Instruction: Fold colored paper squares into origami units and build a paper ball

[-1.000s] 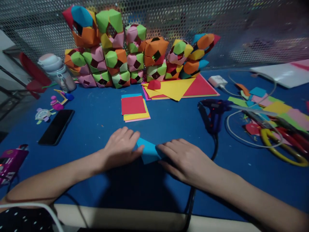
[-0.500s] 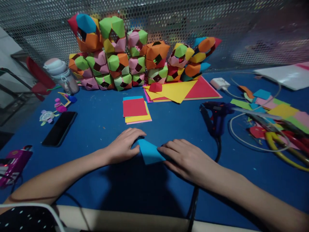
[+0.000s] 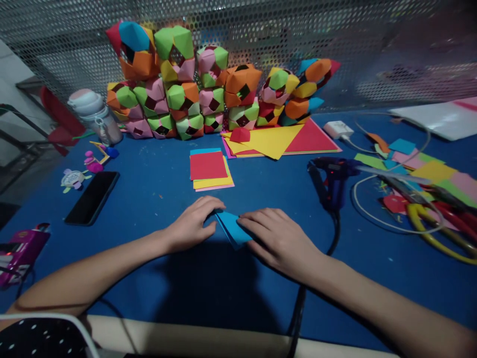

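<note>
Blue paper, folded into a narrow wedge, sits between our two hands, near the front of the table. Our right hand is clamped on the right end, its fingers over the top; our left hand curls at the upper left corner, though whether thumb and fingers meet on it we cannot tell. Layers part slightly along the lower left edge, and there we see the main risk: should that corner slip from our left fingertips, the layers could slide and the crease run crooked. Our right hand also hides its end, so a misaligned edge could pass unnoticed.

Just beyond our hands lies a stack of small squares, red on top. To the right, a glue gun shows a small red light; its cord passes beneath our right forearm, where a sweep of the arm could drag the tool askew. Scissors lie farther right among scraps, a phone to the left. Along the back, folded paper balls stand piled before a mesh panel; a hard jolt to the table might topple the upper ones.
</note>
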Demonstrator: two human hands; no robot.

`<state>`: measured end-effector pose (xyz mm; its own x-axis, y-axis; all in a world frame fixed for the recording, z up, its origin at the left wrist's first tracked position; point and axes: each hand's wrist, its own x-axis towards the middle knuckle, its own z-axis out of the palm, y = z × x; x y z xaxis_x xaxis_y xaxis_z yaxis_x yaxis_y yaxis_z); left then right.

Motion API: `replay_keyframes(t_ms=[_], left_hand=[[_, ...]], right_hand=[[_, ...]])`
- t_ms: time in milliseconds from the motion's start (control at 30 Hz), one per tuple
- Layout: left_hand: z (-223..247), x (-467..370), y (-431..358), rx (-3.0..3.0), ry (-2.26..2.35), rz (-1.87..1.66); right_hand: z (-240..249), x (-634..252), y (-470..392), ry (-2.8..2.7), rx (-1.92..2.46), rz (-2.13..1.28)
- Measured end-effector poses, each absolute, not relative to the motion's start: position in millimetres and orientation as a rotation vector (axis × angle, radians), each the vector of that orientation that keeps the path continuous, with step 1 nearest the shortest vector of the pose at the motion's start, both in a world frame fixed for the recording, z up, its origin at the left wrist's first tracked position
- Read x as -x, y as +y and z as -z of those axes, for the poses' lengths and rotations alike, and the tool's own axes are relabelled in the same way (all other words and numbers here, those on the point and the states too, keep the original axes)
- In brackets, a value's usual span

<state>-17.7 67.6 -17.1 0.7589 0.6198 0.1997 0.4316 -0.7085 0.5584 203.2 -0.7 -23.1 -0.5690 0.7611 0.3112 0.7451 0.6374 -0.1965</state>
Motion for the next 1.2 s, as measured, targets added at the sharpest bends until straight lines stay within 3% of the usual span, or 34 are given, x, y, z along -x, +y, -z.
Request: replay_keyframes(t_ms=[333, 1200], left_hand=[[15.4, 17.4, 70.8, -2.489, 1.012, -0.543], [22.4, 14.1, 77.6, -2.368, 1.022, -0.636]], right_hand=[[34.8, -200.7, 2.5, -2.477, 1.047, 0.132], [28.7, -200.9, 1.0, -2.587, 0.874, 0.359]])
